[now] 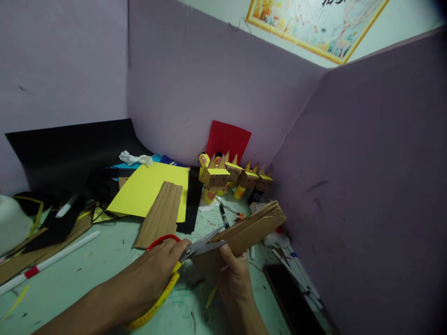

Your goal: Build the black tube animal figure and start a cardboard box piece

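Note:
My left hand point(159, 263) is closed around the red handle of a pair of scissors point(197, 247). Their blades are spread at the near end of a folded piece of brown cardboard point(249, 230). My right hand point(235, 274) grips that cardboard from below, thumb against its near side. A yellow strip with small marks point(153, 309), like a measuring tape, curves beside my left wrist. Another flat cardboard piece point(160, 211) lies just beyond my left hand, partly over a yellow sheet point(146, 188).
Small cardboard-headed figures with pointed horns point(216, 179) stand at the back before a red sheet point(228, 139). A black sheet point(70, 153) leans at the left. A white stick point(66, 253) lies at the left, a dark flat object point(289, 293) at the right. Purple walls enclose the table.

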`<state>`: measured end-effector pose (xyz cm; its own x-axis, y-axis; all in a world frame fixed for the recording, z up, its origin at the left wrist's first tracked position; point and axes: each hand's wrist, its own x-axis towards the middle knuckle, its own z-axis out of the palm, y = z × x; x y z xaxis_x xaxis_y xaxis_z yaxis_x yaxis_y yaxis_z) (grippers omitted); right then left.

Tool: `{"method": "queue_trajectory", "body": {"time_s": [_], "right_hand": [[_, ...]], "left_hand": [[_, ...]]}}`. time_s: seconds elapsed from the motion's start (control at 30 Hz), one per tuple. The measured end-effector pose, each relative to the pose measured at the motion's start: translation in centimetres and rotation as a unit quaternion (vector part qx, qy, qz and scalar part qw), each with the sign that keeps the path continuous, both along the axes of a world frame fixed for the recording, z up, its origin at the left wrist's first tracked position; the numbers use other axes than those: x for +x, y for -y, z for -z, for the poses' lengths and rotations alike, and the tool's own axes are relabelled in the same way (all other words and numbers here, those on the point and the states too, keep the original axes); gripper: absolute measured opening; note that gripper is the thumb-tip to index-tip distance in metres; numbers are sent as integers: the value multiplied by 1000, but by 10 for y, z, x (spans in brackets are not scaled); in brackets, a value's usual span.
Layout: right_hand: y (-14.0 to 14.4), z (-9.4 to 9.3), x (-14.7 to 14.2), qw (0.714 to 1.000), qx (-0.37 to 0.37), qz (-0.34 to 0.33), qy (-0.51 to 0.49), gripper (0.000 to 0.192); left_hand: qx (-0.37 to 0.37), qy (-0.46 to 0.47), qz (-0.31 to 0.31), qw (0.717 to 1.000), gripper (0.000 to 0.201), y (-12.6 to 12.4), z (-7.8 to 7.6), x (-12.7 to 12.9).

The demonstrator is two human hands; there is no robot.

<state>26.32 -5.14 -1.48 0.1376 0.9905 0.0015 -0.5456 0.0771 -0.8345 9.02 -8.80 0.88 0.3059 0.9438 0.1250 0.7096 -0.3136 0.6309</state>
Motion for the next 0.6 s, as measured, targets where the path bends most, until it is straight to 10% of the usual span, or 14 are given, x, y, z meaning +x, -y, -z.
{"method": "queue_trajectory", "body": {"time_s": [0.6], "right_hand": [[0,5,-7,996,-3,-60,-72,28]], "left_hand": [[-9,-50,-3,999,47,-1,2,1]]}}
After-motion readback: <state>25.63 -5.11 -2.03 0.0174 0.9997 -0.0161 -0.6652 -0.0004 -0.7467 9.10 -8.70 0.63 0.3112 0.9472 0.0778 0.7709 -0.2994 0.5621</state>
